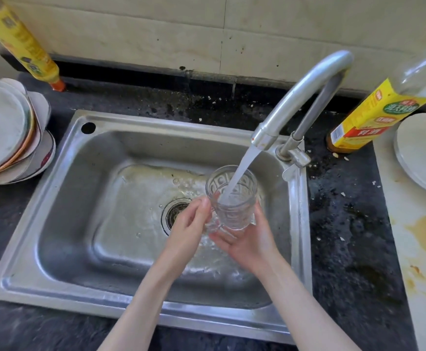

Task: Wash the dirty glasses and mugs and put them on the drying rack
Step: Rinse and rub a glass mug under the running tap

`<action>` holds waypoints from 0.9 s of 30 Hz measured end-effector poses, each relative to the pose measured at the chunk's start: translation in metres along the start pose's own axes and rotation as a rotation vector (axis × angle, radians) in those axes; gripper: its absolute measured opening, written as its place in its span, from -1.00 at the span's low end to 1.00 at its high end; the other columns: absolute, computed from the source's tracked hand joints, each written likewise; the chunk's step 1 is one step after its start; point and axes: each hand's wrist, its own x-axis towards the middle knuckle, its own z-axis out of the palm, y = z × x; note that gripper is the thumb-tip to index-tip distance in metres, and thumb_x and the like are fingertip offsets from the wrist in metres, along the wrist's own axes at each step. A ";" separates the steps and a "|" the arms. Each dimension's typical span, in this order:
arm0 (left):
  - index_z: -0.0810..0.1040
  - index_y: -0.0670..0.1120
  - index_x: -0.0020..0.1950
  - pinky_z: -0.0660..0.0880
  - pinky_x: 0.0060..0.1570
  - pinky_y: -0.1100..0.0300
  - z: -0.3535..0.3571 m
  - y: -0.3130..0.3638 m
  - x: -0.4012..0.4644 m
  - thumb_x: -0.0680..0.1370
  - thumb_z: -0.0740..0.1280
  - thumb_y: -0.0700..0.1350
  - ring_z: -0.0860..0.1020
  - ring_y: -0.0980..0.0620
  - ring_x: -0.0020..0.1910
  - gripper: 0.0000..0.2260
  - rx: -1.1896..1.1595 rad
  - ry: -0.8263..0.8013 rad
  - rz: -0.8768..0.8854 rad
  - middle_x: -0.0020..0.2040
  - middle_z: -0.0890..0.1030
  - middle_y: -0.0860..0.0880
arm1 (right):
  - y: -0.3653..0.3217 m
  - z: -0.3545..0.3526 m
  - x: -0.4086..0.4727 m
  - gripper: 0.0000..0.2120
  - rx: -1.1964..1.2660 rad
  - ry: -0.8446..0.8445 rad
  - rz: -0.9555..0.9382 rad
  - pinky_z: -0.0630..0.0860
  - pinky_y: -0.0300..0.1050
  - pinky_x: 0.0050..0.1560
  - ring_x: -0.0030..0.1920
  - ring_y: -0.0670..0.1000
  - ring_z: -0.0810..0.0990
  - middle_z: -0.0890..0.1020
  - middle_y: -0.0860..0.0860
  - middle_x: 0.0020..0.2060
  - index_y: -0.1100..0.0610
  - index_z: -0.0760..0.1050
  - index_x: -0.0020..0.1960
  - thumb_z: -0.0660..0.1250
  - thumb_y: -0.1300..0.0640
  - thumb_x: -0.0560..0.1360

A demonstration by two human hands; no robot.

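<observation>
A clear patterned glass (234, 198) stands upright over the steel sink (62, 239), right of the drain (175, 215). Water runs from the curved faucet (298, 97) straight into its mouth. My right hand (249, 243) cups the glass from below and at its right side. My left hand (189, 224) touches the glass's left side with its fingertips. No drying rack is in view.
A stack of plates and bowls (9, 133) sits on the dark counter at the left. A yellow-labelled bottle (374, 117) and a white plate (424, 153) lie at the right on a stained white board (424, 249). Another yellow bottle (21, 44) leans at the back left.
</observation>
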 end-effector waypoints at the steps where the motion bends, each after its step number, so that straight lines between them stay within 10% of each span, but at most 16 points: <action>1: 0.56 0.11 0.07 0.43 0.10 0.29 -0.003 0.000 0.000 0.56 0.17 0.09 0.55 0.23 0.08 -0.78 0.028 -0.021 0.033 0.10 0.60 0.15 | -0.004 0.000 -0.002 -0.38 0.016 0.004 0.066 0.57 0.05 -0.04 -0.01 0.23 0.63 0.63 0.26 0.03 0.23 0.54 0.17 0.19 -0.31 0.48; 8: 0.64 -0.11 0.00 0.16 0.29 0.50 -0.023 -0.006 0.007 0.54 0.23 0.09 0.20 0.44 0.36 -0.68 0.443 -0.225 0.193 0.26 0.47 0.27 | -0.024 0.005 0.003 -0.48 0.145 -0.030 0.113 0.60 -0.07 -0.42 -0.43 0.10 0.64 0.65 0.15 -0.38 0.25 0.63 -0.31 0.18 -0.15 0.52; 14: 0.59 -0.17 0.04 0.42 0.01 0.39 -0.016 0.014 -0.003 0.56 0.15 -0.19 0.50 0.19 -0.05 -0.77 0.626 0.421 0.474 -0.06 0.59 0.02 | -0.026 0.012 0.012 -0.54 0.116 0.038 0.067 0.56 -0.09 -0.18 -0.26 0.09 0.61 0.63 0.14 -0.25 0.21 0.59 -0.13 0.15 -0.17 0.51; 18: 0.57 -0.17 0.04 0.45 -0.04 0.24 0.006 0.021 -0.014 0.54 0.11 -0.16 0.52 0.04 -0.07 -0.74 0.783 0.080 0.631 -0.09 0.58 -0.02 | -0.018 0.014 0.020 -0.53 0.077 0.044 0.049 0.53 -0.09 -0.20 -0.30 0.08 0.60 0.62 0.14 -0.33 0.23 0.53 -0.12 0.09 -0.15 0.52; 27: 0.45 -0.16 0.17 0.35 0.09 0.07 0.028 0.033 0.033 0.59 -0.02 0.23 0.47 -0.19 0.17 -0.48 1.511 -0.340 0.266 0.13 0.55 -0.20 | -0.022 0.027 0.028 -0.40 -0.045 -0.059 -0.065 0.46 -0.25 -0.43 -0.51 -0.04 0.53 0.53 0.01 -0.55 0.10 0.51 -0.54 0.04 -0.10 0.58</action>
